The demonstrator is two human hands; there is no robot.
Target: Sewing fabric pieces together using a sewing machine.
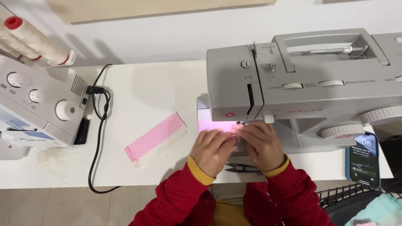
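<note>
Two hands flat on pink fabric (213,125) at the grey sewing machine (301,88), near the desk's front edge. Left hand (212,150) and right hand (261,144) press it with fingers together, gripping nothing. Step looks like positioning cloth at the needle; next calls for steady, even feeding. Thread snips (240,168) lie between the wrists.

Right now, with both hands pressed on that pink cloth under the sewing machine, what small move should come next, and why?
Probably ease the pink cloth forward a little. The left hand and right hand both lie flat on it just before the needle area of the grey sewing machine, so it seems lined up.
</note>
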